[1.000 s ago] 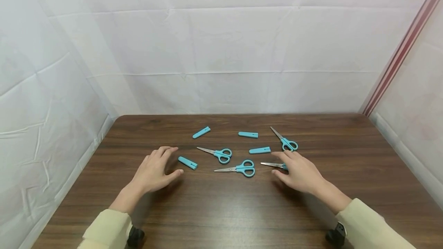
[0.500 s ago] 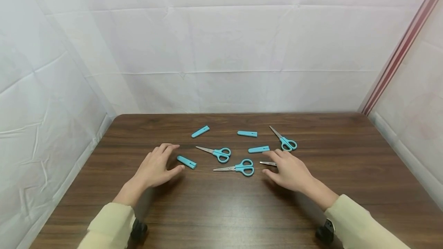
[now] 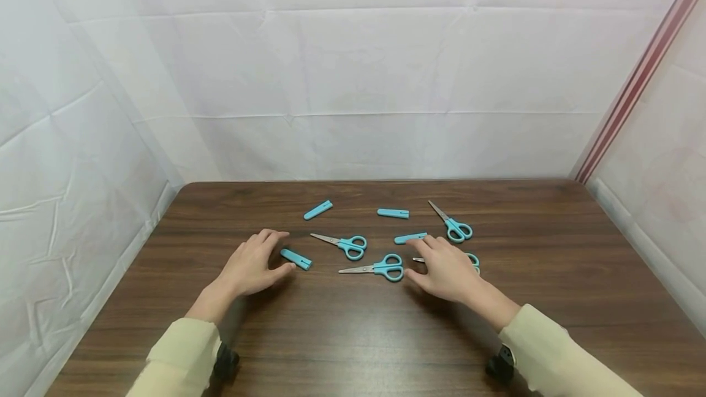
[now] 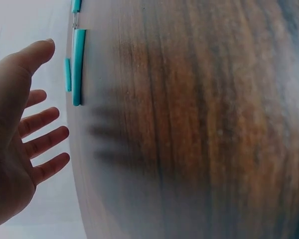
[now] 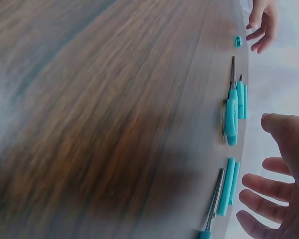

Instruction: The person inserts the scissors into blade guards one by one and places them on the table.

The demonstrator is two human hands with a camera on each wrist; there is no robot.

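Both my hands are spread open mid-frame: left hand (image 3: 252, 268) next to a blue cap (image 3: 295, 258), right hand (image 3: 445, 267) hovering over scissors (image 3: 472, 260). No readable writing anywhere.

This looks like a staged recording booth, not a lived-in room. A dark brown wood-grain table (image 3: 353, 336) fills the floor of the view, and creased white fabric sheeting (image 3: 353, 78) closes it in at nine, twelve and three o'clock, with fold lines running across each panel. At two o'clock a red-and-white striped corner post (image 3: 640, 78) slants up where two panels meet. The lighting is even and flat, and the backdrop carries no furniture, shelves or windows.
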